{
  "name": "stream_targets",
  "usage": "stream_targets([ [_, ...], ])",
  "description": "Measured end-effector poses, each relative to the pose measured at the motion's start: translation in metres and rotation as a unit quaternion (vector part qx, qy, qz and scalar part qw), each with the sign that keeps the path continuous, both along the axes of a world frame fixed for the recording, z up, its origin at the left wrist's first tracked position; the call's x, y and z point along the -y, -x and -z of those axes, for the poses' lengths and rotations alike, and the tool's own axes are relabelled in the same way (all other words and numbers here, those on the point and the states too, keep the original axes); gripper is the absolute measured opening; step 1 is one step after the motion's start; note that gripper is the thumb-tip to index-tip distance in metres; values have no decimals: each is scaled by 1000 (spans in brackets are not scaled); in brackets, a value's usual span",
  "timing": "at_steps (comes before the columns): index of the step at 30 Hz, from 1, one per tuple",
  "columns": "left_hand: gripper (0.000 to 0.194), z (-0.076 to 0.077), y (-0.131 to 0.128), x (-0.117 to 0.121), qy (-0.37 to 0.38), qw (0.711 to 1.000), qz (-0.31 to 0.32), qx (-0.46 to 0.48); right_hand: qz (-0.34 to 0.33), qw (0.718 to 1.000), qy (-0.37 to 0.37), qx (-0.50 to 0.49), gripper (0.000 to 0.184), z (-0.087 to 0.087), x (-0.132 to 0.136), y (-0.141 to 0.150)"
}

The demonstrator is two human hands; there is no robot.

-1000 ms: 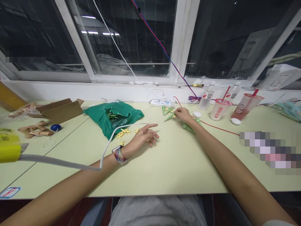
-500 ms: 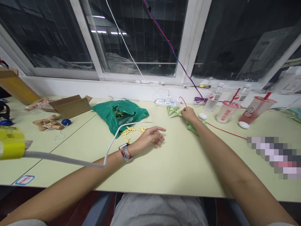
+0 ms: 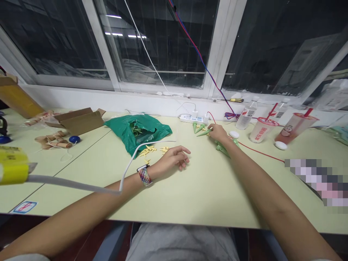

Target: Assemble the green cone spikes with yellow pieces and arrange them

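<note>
My left hand point(image 3: 176, 158) rests on the table with fingers loosely spread, holding nothing. Beside it lie two loose groups of small yellow plastic pieces point(image 3: 148, 150). My right hand point(image 3: 217, 132) reaches to the back of the table, its fingertips closed at the yellow end of a green cone-shaped spike point(image 3: 202, 133). Two similar green spikes point(image 3: 195, 127) lie just left of it, partly with yellow ends. More green plastic parts point(image 3: 222, 148) lie under and in front of the right wrist, partly hidden by the forearm.
A torn green plastic bag point(image 3: 122, 132) holds green parts. A white power strip point(image 3: 187, 119) stands by the wall. Drink cups point(image 3: 262, 132) and water bottles point(image 3: 246, 116) are at right. An open cardboard box point(image 3: 81, 121) and wooden toys point(image 3: 54, 139) lie left. A white cable point(image 3: 78, 185) crosses the left forearm.
My right hand stays at the green spike, its fingers shifting slightly. The left hand keeps its place. The view has moved a little.
</note>
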State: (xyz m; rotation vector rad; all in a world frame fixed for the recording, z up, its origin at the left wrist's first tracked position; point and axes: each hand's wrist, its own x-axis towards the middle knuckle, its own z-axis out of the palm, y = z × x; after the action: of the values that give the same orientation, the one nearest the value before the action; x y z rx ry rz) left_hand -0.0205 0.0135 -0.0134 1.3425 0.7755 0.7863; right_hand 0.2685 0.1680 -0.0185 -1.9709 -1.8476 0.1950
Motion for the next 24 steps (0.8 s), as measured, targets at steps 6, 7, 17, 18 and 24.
stream_targets([
  [6, 32, 2, -1, 0, 7, 1000, -2, 6, 5, 1000, -3, -2, 47, 3, -6, 0],
  [7, 32, 3, -1, 0, 9, 1000, -5, 8, 5, 1000, -4, -3, 46, 3, -6, 0],
  [17, 32, -1, -4, 5, 15, 1000, -15, 2, -1, 1000, -14, -14, 45, 4, -17, 0],
  [18, 32, -1, -4, 5, 16, 1000, -15, 2, -1, 1000, -14, -15, 44, 5, -17, 0],
  [24, 29, -1, -6, 5, 17, 1000, -13, 6, 11, 1000, -12, -17, 43, 7, -20, 1],
])
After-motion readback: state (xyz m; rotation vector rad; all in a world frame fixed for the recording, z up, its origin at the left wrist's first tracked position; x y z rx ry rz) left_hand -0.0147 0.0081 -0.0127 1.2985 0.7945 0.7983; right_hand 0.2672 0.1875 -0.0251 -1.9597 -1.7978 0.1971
